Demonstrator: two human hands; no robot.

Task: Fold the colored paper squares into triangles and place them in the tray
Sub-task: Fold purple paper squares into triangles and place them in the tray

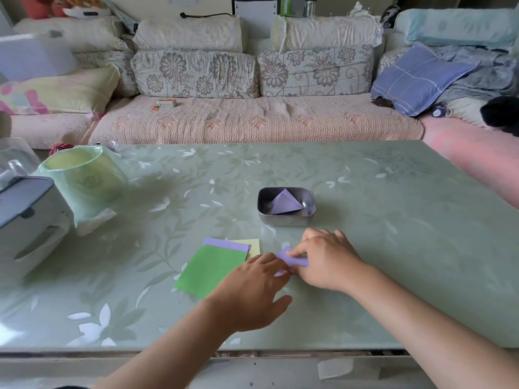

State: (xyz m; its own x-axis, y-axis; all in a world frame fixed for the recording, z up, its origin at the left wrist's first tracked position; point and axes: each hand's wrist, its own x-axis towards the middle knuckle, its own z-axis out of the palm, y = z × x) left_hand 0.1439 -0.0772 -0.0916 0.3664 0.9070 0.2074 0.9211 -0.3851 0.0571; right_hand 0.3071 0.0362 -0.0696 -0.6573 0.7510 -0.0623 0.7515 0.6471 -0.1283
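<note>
Purple paper (293,260) half-hidden under hands (325,262)

Table cover (393,192): pale green, white leaf-and-flower print. Top square (213,270) bright green; second square (224,244) lilac; third square (254,245) pale yellow. Loose sheet (290,259) lilac. Tray (286,219) silver-grey; triangle (285,204) inside lilac. Sofa cushions (193,74) cream, grey flowers. Seat cover (252,122) peach-pink. Pillow (415,80) blue, checked.

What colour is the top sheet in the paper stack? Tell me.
Top sheet: green, head view.
</note>
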